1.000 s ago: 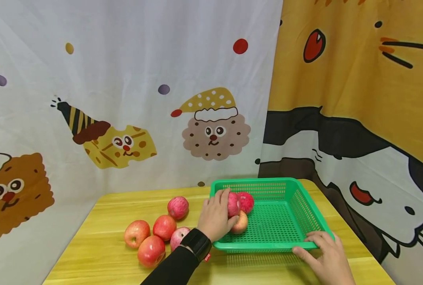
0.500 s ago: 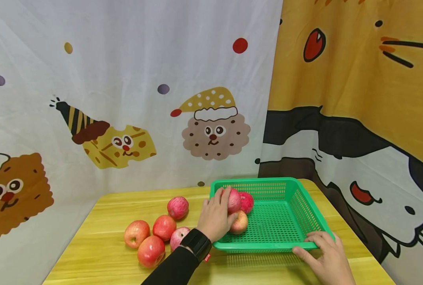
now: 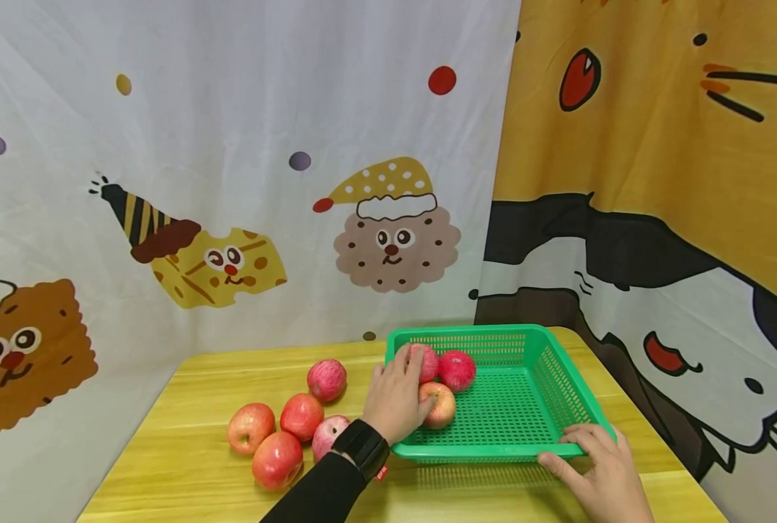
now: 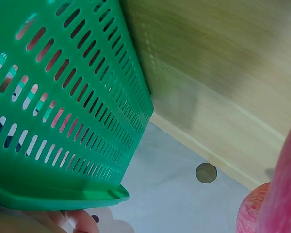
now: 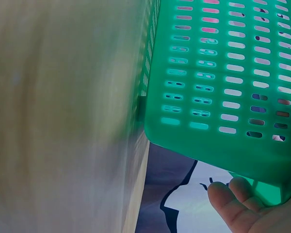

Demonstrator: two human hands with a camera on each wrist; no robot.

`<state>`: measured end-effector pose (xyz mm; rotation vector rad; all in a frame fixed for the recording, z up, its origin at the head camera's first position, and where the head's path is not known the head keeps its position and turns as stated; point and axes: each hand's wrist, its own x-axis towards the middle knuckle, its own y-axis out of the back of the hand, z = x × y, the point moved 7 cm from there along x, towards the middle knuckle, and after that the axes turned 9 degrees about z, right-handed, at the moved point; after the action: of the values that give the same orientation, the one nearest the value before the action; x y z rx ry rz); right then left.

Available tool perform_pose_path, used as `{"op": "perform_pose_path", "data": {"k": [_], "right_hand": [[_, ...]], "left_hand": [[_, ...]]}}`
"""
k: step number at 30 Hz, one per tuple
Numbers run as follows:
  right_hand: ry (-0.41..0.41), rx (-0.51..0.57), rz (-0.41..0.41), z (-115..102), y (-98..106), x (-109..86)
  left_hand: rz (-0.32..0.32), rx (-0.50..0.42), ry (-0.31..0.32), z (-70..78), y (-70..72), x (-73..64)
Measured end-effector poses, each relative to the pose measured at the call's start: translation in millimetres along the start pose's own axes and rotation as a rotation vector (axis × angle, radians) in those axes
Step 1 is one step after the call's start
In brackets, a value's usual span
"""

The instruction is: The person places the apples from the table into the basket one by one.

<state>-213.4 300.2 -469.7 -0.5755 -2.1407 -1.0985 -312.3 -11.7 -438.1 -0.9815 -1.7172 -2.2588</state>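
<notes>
In the head view, my left hand (image 3: 396, 398) reaches over the near-left rim into a green plastic basket (image 3: 486, 455). Its fingers lie against the left side of a pink-red apple (image 3: 427, 365). The thumb sits apart from that one and touches a yellowish-red apple (image 3: 442, 407) in front. Beside them rests a deeper red apple (image 3: 457, 371). My right hand (image 3: 599, 465) grips the basket's near-right rim, fingers over it and thumb outside. The right wrist view shows fingertips (image 5: 223, 196) by the basket wall. Part of the pink-red apple is hidden behind my left fingers.
Several apples (image 3: 278, 460) lie on the wooden table (image 3: 185, 414) left of the basket, one partly behind my left wrist. A striped pink apple (image 3: 327, 380) lies farther back. A printed curtain (image 3: 231, 145) hangs behind the table.
The pink-red apple has shifted away from my left thumb, farther back in the basket. The deeper red apple has moved slightly right. Both hands stay nearly in place.
</notes>
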Motion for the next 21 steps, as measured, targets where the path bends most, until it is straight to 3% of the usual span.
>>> {"op": "perform_pose_path", "data": {"k": [6,21], "right_hand": [[0.001,0.004,0.005,0.4,-0.1,-0.1],[-0.009,0.009,-0.008,2.8,-1.8,-1.1]], "left_hand": [[-0.022,0.003,0.001,-0.1,-1.1,-0.4],[0.003,0.016,-0.036,1.1,-0.8,-3.1]]}}
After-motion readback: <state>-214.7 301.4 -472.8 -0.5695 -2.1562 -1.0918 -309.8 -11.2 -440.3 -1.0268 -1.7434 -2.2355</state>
